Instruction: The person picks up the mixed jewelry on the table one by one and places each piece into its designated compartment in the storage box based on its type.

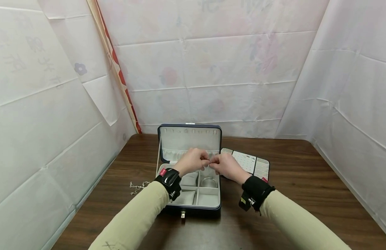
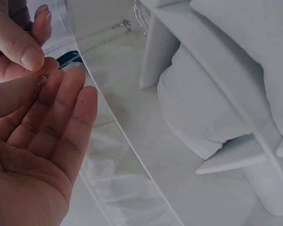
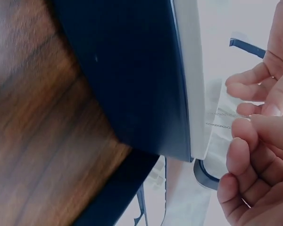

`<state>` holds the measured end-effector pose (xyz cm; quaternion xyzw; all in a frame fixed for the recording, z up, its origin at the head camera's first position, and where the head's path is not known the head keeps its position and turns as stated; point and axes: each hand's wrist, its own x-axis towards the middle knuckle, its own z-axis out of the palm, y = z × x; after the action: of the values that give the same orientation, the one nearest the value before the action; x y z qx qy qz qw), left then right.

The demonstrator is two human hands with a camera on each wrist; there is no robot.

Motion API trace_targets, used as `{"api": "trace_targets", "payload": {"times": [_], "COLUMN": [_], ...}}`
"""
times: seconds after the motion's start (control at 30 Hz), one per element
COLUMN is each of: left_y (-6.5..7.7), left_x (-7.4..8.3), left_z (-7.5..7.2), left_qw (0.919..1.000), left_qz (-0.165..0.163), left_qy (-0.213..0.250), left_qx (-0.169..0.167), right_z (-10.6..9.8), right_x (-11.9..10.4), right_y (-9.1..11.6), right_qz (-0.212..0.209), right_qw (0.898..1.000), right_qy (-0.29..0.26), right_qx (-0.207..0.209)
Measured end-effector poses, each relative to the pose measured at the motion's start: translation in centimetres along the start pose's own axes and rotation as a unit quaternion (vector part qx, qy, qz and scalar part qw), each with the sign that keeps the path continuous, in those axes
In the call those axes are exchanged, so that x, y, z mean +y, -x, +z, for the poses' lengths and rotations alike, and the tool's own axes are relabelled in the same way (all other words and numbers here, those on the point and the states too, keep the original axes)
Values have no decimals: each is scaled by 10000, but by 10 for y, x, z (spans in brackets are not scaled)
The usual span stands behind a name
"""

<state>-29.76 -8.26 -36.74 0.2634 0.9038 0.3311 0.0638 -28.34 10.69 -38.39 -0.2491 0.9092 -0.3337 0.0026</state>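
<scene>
- Working a fine silver chain (image 3: pixel 218 125) between both hands, above the rear right part of the jewelry box (image 1: pixel 200 212); lid (image 1: pixel 193 139) raised.
- Left hand (image 1: pixel 191 161): thumb and index pinch the chain, other fingers loosely extended. Right hand (image 1: pixel 227 166): thumb and fingertips also pinching it, right against the left's fingertips.
- Step, my read: fiddling with the clasp or an end link. Fingers cover that spot, can't confirm.
- Next move calls for a steady two-sided pinch until the ends are sorted, then one hand taking the weight so the chain doesn't slip or knot.
- Chain position: ends at the meeting fingertips, slack trailing away below them toward the box interior. Small silver piece (image 2: pixel 125 24) shows near a divider; can't tell if it's a pendant.
- Bangle (image 1: pixel 208 178) in the compartment below the hands. Compartment tray (image 1: pixel 244 161) on the worktop (image 1: pixel 293 180), beyond the right hand. Loose jewelry (image 1: pixel 136 188) left of the box.
</scene>
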Motion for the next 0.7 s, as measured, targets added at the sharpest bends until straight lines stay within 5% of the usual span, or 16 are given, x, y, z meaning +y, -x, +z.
{"api": "trace_targets", "payload": {"times": [0.7], "left_y": [7], "left_x": [7], "left_z": [-3], "left_qw": [9977], "left_qz": [233], "left_qy": [510], "left_qx": [384], "right_z": [0], "right_x": [3], "right_y": [7], "right_qz": [580], "right_qw": [9882], "right_qy": [-1345], "right_qx": [-439]}}
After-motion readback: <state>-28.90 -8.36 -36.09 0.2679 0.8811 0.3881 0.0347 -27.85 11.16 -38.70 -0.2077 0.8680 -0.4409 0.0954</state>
